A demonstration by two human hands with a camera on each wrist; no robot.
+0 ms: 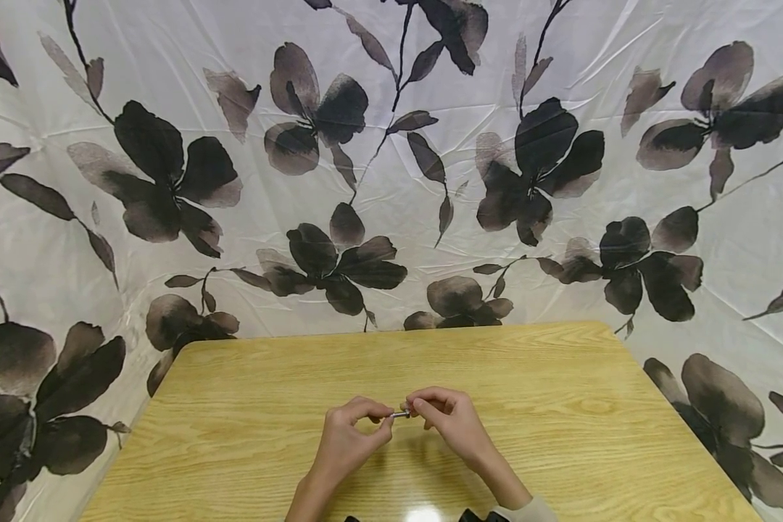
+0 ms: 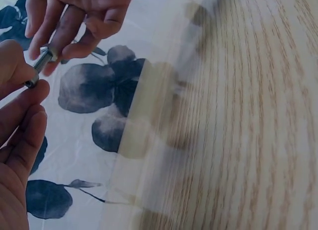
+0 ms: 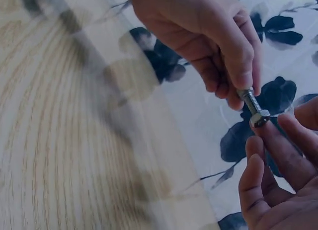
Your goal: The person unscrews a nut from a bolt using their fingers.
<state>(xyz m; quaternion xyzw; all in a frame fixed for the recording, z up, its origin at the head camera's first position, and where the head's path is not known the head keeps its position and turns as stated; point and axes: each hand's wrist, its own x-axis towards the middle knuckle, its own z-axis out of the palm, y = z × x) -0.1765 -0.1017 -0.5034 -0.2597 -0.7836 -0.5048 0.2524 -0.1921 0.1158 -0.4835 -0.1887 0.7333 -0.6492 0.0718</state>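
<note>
A small silver bolt (image 1: 400,415) lies between the two hands, close over the table. My left hand (image 1: 349,435) pinches its head end between thumb and fingertips. At the far end of the threads sits a hex nut (image 3: 259,118). My right hand (image 1: 449,420) has one fingertip right at this nut. Its thumb stands apart from the nut in the right wrist view, and the other fingers are loosely bent. From the left wrist, the bolt's threaded shank (image 2: 42,62) shows between the hands; fingers partly cover the head.
Both hands work over a light wood-grain table (image 1: 267,384) with rounded far corners. Behind it and at the sides hangs a white cloth (image 1: 444,239) with dark flower prints. A pale sleeve (image 1: 528,510) covers the right forearm near the bottom edge.
</note>
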